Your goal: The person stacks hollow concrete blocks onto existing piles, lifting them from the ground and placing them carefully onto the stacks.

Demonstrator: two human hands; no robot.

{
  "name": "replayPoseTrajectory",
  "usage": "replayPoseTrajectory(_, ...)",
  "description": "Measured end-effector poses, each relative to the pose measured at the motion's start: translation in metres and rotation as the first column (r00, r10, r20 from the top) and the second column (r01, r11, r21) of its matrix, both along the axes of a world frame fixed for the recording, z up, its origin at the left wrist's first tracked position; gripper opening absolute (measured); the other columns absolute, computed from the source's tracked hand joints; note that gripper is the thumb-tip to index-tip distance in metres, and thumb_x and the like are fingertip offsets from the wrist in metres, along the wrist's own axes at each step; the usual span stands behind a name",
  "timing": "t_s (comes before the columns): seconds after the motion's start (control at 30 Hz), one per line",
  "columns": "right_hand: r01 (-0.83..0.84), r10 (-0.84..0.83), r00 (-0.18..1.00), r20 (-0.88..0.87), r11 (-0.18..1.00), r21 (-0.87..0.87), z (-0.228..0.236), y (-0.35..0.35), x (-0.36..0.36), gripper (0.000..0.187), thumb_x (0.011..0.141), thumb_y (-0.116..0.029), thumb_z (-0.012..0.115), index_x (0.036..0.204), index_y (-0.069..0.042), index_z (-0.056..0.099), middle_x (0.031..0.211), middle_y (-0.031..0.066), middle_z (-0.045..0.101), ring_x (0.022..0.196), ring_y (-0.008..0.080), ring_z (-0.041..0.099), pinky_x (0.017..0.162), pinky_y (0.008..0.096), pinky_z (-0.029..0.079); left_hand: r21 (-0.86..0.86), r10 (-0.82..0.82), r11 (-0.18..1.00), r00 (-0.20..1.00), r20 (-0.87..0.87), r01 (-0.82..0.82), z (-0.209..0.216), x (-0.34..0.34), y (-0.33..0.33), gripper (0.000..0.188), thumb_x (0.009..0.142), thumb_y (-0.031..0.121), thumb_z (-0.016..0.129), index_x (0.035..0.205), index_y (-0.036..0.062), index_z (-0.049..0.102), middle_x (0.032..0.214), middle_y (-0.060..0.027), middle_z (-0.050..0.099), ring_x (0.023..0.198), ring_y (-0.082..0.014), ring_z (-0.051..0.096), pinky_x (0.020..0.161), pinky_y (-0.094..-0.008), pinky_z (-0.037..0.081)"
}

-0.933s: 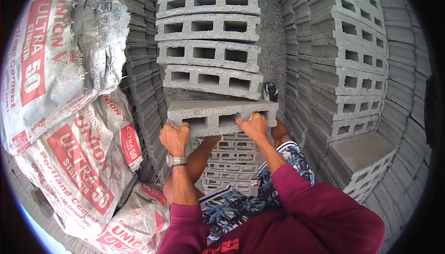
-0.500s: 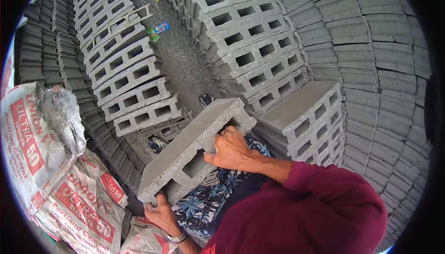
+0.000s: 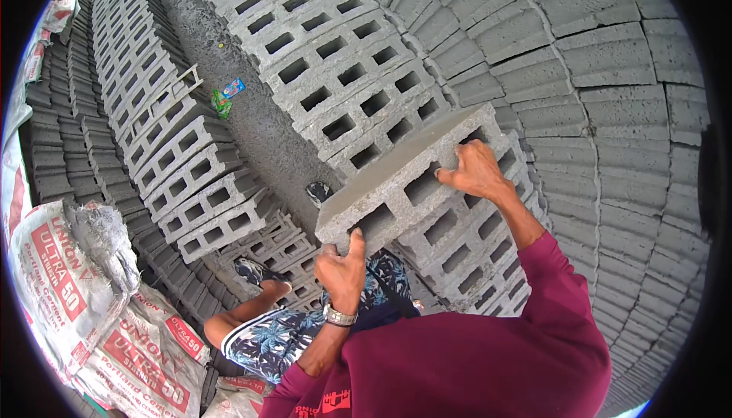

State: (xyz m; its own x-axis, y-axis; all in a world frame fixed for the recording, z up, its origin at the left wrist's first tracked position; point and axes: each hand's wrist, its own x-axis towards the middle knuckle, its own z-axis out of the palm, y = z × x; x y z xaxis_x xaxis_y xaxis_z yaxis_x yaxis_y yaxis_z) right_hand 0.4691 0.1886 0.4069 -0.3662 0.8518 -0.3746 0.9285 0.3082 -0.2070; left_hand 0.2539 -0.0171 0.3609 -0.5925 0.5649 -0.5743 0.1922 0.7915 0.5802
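Note:
Between both hands I carry a grey concrete hollow block (image 3: pixel 358 206), its row of rectangular holes turned toward me. My left hand (image 3: pixel 342 269) grips the lower left end, with the thumb hooked into the end hole. At the right end my right hand (image 3: pixel 479 168) is closed on the block, thumb and fingers in two of its holes. Under and behind the held block stands a shorter stack of like blocks (image 3: pixel 480 262), partly hidden by it. Whether the held block touches that stack I cannot tell.
Long rows of stacked blocks (image 3: pixel 314 41) run ahead, with another row (image 3: pixel 164 140) on the left. A wall of blocks (image 3: pixel 610 121) fills the right. Cement bags (image 3: pixel 69 281) lie at lower left. Colourful wrappers (image 3: pixel 222 104) litter the grey aisle (image 3: pixel 263 124) between rows.
The block has moved right and up in both hands, from in front of my legs to over the short stack. My view has shifted to the right as well.

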Motion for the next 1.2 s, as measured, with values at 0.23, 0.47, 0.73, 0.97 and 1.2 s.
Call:
replayPoseTrajectory(0.23,0.041,-0.040,0.999,0.029,0.999,-0.013,-0.021,0.042,0.055,0.049,0.064,-0.036,0.073,0.062,0.010,0.057,0.064,0.0300,0.058,0.069,0.0440,0.061,0.070,0.0497,0.049,0.144,-0.031,0.989,0.998,-0.054,0.038,-0.026,0.059,0.029,0.063,0.083,0.045,0.077,0.061,-0.0078,0.052,0.052,-0.0215,0.049,0.049,-0.0266,0.048,0.052,-0.0479,0.042)
replayPoseTrajectory(0.47,0.129,-0.112,0.986,0.125,0.982,-0.140,-0.023,0.057,0.062,0.054,0.065,-0.039,0.075,0.067,0.013,0.058,0.072,0.0321,0.060,0.076,0.0437,0.061,0.075,0.0500,0.048,0.066,-0.094,0.994,0.994,0.060,0.090,-0.013,0.062,0.044,0.065,0.084,0.051,0.074,0.065,-0.0089,0.057,0.057,-0.0297,0.055,0.054,-0.0423,0.058,0.056,-0.0512,0.045)
replayPoseTrajectory(0.73,0.107,-0.081,0.975,0.205,0.987,-0.122,-0.021,0.066,0.070,0.063,0.071,-0.041,0.077,0.092,0.017,0.065,0.092,0.0321,0.066,0.097,0.0443,0.062,0.089,0.0476,0.049,0.041,-0.202,0.979,0.943,0.264,0.198,-0.003,0.050,0.055,0.067,0.088,0.054,0.069,0.087,-0.0120,0.064,0.062,-0.0316,0.060,0.060,-0.0457,0.066,0.056,-0.0502,0.050)
replayPoseTrajectory(0.97,0.262,-0.279,0.959,0.050,0.940,0.218,0.049,0.039,-0.052,0.043,0.089,-0.034,0.072,0.111,0.003,0.072,0.099,0.0212,0.072,0.086,0.0277,0.067,0.083,0.0392,0.052,0.218,-0.049,0.970,0.796,0.604,-0.106,-0.072,-0.045,-0.024,0.048,0.100,0.034,0.064,0.126,-0.0061,0.063,0.100,-0.0090,0.071,0.090,-0.0103,0.064,0.078,-0.0253,0.051)
replayPoseTrajectory(1.2,-0.061,-0.163,0.815,-0.556,0.930,-0.362,-0.070,-0.092,-0.291,0.029,0.088,-0.022,0.072,0.103,0.002,0.072,0.094,0.0188,0.074,0.088,0.0264,0.074,0.080,0.0332,0.055,0.080,0.312,0.949,0.942,-0.123,-0.304,-0.200,-0.291,-0.169,0.045,0.093,0.030,0.068,0.115,-0.0098,0.067,0.104,-0.0250,0.073,0.098,-0.0309,0.072,0.086,-0.0370,0.055)
